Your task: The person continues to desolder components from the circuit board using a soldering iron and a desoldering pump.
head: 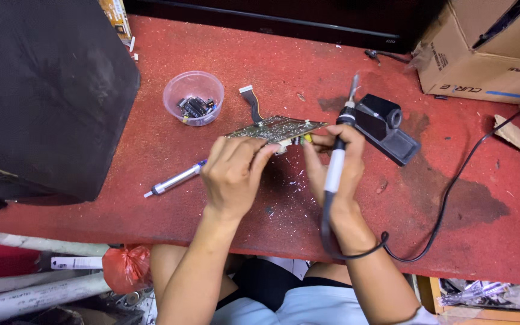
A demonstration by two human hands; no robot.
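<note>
A green circuit board (279,127) is held tilted above the red table (452,198), its solder side up. My left hand (234,174) grips the board's near left edge. My right hand (335,165) holds a soldering iron (339,150) with a white and black handle, its tip pointing up and away from me, while its fingers also touch the board's near right edge. A ribbon cable with a white connector (250,99) hangs off the board's far side. The iron's black cord (446,198) loops around my right wrist and runs to the right.
A black soldering stand (386,127) sits right of the board. A clear plastic cup (193,98) of small parts stands at the back left. A metal desoldering pump (176,179) lies left of my left hand. A large black box (43,90) fills the left; a cardboard box (489,48) is at the back right.
</note>
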